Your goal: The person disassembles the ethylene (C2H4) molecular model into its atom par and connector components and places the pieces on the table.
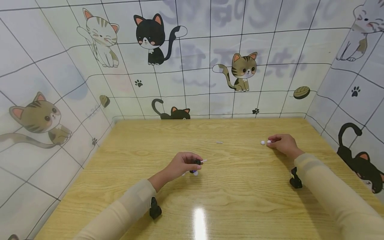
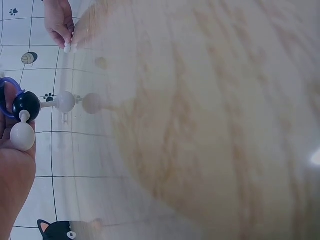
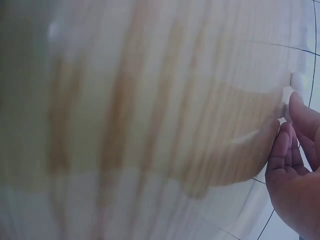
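My left hand [image 1: 181, 163] grips a small assembly of balls and rods above the table's middle. In the left wrist view it has a black ball [image 2: 27, 106], a purple curved piece [image 2: 19, 86], and two white balls, one [image 2: 65, 102] on a short white rod and one [image 2: 22, 136] beside the wrist. A thin white rod [image 1: 204, 161] also sticks out past my left fingertips. At the far right, my right hand [image 1: 283, 145] pinches a small white ball [image 1: 269, 142] between thumb and fingers. Another white ball [image 1: 262, 142] lies just left of it.
A short white rod [image 1: 219, 142] lies on the wooden table [image 1: 240, 200] between the two hands, towards the back. Cat-printed cloth walls [image 1: 198, 60] stand behind the table and along both sides.
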The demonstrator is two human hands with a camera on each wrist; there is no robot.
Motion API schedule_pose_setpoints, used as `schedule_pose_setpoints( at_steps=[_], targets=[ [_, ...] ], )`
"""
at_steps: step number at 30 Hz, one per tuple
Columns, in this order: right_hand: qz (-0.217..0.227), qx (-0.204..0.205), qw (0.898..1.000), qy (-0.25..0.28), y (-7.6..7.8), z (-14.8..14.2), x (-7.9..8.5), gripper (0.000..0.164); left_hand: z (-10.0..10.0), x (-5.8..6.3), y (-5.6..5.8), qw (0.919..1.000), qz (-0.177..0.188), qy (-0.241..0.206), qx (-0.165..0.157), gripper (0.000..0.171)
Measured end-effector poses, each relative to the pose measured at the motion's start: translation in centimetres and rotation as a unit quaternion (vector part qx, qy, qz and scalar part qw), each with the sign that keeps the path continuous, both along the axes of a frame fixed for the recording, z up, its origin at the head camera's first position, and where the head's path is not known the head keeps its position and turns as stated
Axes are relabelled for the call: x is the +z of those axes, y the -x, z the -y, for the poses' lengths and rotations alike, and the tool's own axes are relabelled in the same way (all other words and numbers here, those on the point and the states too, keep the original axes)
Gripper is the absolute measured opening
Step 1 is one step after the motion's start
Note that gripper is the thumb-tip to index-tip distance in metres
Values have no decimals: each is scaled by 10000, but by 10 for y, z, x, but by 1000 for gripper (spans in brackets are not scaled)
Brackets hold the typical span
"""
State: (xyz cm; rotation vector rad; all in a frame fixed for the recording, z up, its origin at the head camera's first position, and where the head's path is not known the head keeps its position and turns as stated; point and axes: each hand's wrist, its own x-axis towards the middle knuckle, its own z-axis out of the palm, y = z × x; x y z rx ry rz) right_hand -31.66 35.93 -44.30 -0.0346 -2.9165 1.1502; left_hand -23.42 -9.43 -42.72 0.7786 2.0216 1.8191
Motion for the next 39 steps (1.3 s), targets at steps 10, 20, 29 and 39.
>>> schedule_pose_setpoints(
  at_steps=[10, 20, 29, 39],
  targets=[
    [51, -147, 9987, 482, -7, 4, 12, 49, -1, -2, 0, 9999, -64, 69, 88, 25],
    [-62, 439, 9927, 1118, -28, 56, 34, 51, -2, -1, 1, 9999, -7, -1, 164, 31],
    [29, 810, 9812, 1754, -46, 114, 34, 45, -3, -2, 0, 9999, -70, -72, 137, 30],
    [25, 1476, 9583, 2445, -74, 166, 31, 36, -5, -4, 1, 9997, -93, -41, 242, 35]
  ],
)
